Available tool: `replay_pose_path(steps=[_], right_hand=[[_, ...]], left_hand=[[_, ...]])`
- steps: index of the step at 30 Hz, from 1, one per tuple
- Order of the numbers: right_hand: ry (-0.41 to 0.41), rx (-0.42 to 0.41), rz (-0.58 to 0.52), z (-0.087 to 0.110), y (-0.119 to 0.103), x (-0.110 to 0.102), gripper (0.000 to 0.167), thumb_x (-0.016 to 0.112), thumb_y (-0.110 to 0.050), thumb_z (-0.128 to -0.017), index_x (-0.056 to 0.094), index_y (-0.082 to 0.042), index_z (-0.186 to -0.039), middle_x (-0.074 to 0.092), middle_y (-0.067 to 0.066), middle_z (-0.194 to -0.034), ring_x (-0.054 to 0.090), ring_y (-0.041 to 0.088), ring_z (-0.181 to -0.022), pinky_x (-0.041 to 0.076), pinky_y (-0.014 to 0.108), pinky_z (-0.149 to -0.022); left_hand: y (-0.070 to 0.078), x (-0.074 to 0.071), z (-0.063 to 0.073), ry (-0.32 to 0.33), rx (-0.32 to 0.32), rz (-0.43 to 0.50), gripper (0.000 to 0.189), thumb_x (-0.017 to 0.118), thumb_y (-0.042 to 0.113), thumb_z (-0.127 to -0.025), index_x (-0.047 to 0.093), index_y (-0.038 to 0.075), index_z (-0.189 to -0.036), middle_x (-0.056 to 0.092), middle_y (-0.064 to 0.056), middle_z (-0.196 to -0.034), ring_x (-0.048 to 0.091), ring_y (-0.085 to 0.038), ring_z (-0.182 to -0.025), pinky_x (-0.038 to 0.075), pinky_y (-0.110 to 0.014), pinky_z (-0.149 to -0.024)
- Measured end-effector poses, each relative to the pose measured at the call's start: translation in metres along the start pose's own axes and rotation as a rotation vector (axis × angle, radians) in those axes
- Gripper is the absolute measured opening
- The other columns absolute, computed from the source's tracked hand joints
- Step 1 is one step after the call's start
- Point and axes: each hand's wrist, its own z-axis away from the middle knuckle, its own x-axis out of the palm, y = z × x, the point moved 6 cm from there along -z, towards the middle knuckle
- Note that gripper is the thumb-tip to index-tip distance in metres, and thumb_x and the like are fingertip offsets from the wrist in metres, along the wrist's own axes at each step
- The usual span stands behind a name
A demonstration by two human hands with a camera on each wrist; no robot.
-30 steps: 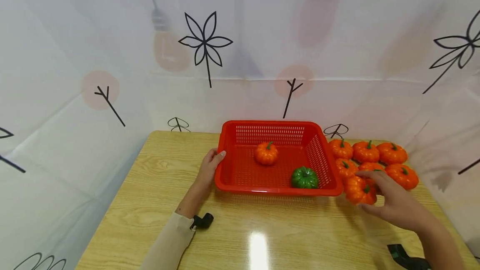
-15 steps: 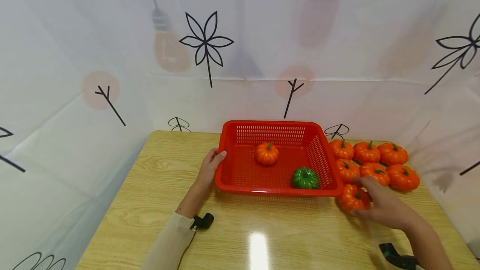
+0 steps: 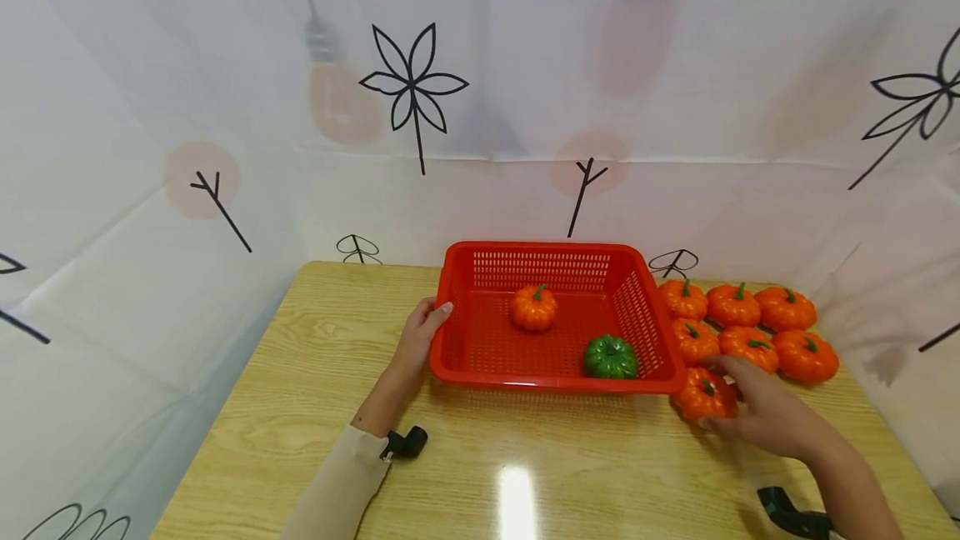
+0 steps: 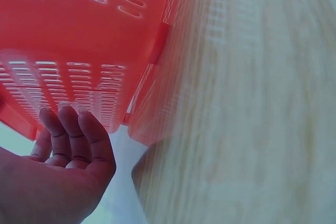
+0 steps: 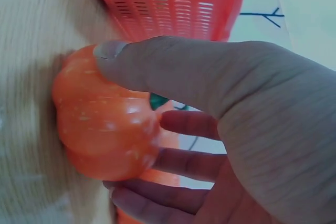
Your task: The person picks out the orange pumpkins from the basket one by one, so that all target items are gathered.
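Observation:
A red plastic basket (image 3: 495, 382) stands on the table, holding a small orange pumpkin (image 3: 533, 307) and a green pumpkin (image 3: 611, 357). My left hand (image 3: 415, 338) grips its left rim, thumb over the edge; in the left wrist view the fingers (image 4: 97, 140) lie against the slotted outer wall. Beside the basket's front right corner, my right hand (image 3: 765, 407) holds an orange pumpkin (image 3: 703, 395) between thumb and fingers. In the right wrist view this pumpkin (image 5: 105, 124) appears to sit on the table, with the thumb across its upper part. Part of its right side is hidden by the hand.
Several more orange pumpkins (image 3: 787, 307) stand in two rows right of the basket, behind my right hand. A patterned white cloth (image 3: 480, 107) hangs behind the wooden table (image 3: 300, 407). Black wrist mounts (image 3: 406, 442) sit on both forearms.
My right hand has moved left and toward me with the orange pumpkin, lowering it in front of the rows. Over the last half second it shifts only slightly. The left hand and basket stay put.

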Motion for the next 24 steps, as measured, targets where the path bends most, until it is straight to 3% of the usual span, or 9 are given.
replay_pose_path(steps=[4,9,16,24], right_hand=[[0.012,0.002,0.025,0.004,-0.003,-0.007,0.081,0.097,-0.029,-0.077,0.057,0.007,-0.137,0.066,0.025,-0.128,0.068,0.038,-0.102,0.059,0.042,-0.078],[0.107,-0.062,0.095,0.006,-0.018,-0.02,0.071,0.094,-0.024,-0.081,0.06,0.002,-0.137,0.069,0.021,-0.125,0.071,0.043,-0.102,0.061,0.043,-0.078],[0.195,-0.18,0.112,-0.009,-0.056,-0.039,0.049,0.091,-0.016,-0.084,0.068,-0.006,-0.126,0.071,0.008,-0.12,0.075,0.033,-0.097,0.063,0.04,-0.077],[0.215,-0.295,0.144,-0.04,-0.098,-0.057,0.047,0.09,-0.014,-0.084,0.068,-0.009,-0.126,0.071,0.004,-0.118,0.072,0.024,-0.098,0.062,0.044,-0.077]], left_hand=[[-0.001,0.0,0.001,-0.004,-0.008,0.002,0.053,0.061,0.043,-0.107,0.051,0.007,-0.146,0.058,-0.026,-0.142,0.064,-0.037,-0.119,0.061,-0.035,-0.095],[-0.001,0.0,0.001,-0.011,-0.011,0.007,0.053,0.06,0.042,-0.108,0.05,0.007,-0.146,0.057,-0.027,-0.143,0.062,-0.04,-0.123,0.06,-0.037,-0.098],[0.0,-0.001,0.0,0.004,-0.005,-0.004,0.054,0.059,0.042,-0.108,0.05,0.006,-0.148,0.057,-0.026,-0.143,0.062,-0.042,-0.125,0.058,-0.042,-0.102],[-0.001,0.001,-0.001,0.006,-0.011,0.002,0.053,0.059,0.04,-0.108,0.051,0.005,-0.148,0.057,-0.026,-0.142,0.062,-0.04,-0.123,0.059,-0.041,-0.101]])
